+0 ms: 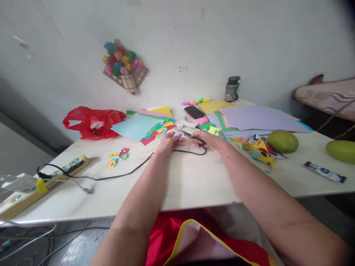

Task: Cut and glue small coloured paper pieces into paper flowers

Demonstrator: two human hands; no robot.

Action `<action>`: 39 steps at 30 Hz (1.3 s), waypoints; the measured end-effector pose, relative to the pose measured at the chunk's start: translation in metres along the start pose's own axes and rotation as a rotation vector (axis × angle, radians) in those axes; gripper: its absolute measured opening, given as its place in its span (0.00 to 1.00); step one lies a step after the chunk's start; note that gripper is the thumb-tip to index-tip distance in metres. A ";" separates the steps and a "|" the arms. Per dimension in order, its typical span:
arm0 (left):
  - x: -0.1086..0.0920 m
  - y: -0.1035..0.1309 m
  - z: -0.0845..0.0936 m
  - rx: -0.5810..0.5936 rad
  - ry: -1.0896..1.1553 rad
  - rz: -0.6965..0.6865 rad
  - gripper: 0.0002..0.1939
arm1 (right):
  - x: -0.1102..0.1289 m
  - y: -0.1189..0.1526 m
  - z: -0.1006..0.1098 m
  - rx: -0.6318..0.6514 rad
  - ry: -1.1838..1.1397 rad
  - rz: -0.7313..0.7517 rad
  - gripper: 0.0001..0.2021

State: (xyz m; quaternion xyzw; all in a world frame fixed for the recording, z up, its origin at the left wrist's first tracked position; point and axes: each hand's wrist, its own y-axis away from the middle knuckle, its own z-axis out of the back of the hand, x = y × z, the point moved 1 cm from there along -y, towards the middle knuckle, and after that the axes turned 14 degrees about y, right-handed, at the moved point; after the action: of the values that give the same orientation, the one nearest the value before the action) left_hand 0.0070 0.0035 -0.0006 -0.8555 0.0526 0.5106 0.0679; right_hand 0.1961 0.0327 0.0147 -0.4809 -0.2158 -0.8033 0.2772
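Near the middle of the table, my left hand (168,143) pinches a small piece of pale purple paper (179,136). Just to its right, my right hand (206,140) is closed round the dark handles of a pair of scissors (199,139). The blades point left, close to the paper; whether they touch it I cannot tell. Behind my hands lies a white glue gun (188,124), its black cord (130,173) running left across the table. Bright green paper pieces (211,128) are beyond my right hand, and coloured cut-outs (158,132) beyond my left.
Finished paper flowers (118,158) lie left, near a power strip (44,186) and a red plastic bag (94,123). Purple sheets (257,117), a phone (194,112) and a tumbler (232,88) stand behind. Right are paper scraps (260,150), a green fruit (283,141) and a tube (325,172).
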 end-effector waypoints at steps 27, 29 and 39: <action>-0.001 0.001 -0.002 -0.008 -0.005 0.001 0.09 | 0.015 0.010 -0.003 -0.012 0.020 -0.008 0.12; -0.001 0.001 -0.002 0.001 -0.003 -0.001 0.09 | 0.016 0.011 -0.004 -0.013 0.009 -0.005 0.12; 0.001 -0.001 0.000 -0.008 0.002 0.004 0.09 | -0.001 -0.001 -0.001 -0.006 -0.021 0.019 0.08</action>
State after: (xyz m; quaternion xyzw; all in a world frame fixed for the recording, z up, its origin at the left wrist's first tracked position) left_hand 0.0077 0.0045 -0.0015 -0.8561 0.0524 0.5102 0.0631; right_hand 0.1951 0.0333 0.0129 -0.4922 -0.2118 -0.7961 0.2813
